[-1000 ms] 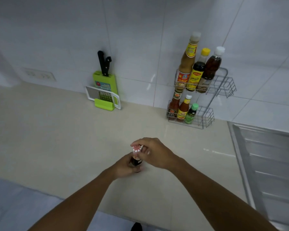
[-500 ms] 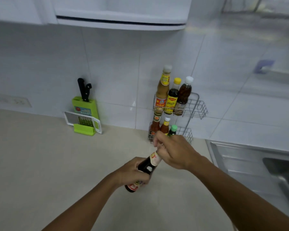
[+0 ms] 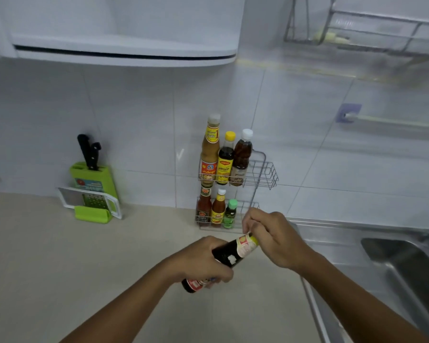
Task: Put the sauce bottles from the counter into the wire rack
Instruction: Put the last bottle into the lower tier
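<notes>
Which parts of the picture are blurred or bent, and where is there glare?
Head view: the dish rack at top right is smeared by motion blur; the cabinet edge bows from wide-angle distortion; a small glare spot sits on the wall tile left of the wire rack; the bottles there stay readable.

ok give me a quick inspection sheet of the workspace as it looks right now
surface: beige counter, bare in front of the wire rack.
job's things: dark sauce bottle held tilted above the counter, cap end up and to the right; wire rack against the tiled wall, three bottles on the upper shelf, three on the lower, free room at the right of the upper shelf.
clutter: green knife block with black-handled knives, a grater leaning on it.
grippers: left hand wrapped round the bottle's body; right hand with fingers at its neck.
cables: nothing seen.
surroundings: steel sink to the right, cabinet overhead, dish rack upper right.
</notes>
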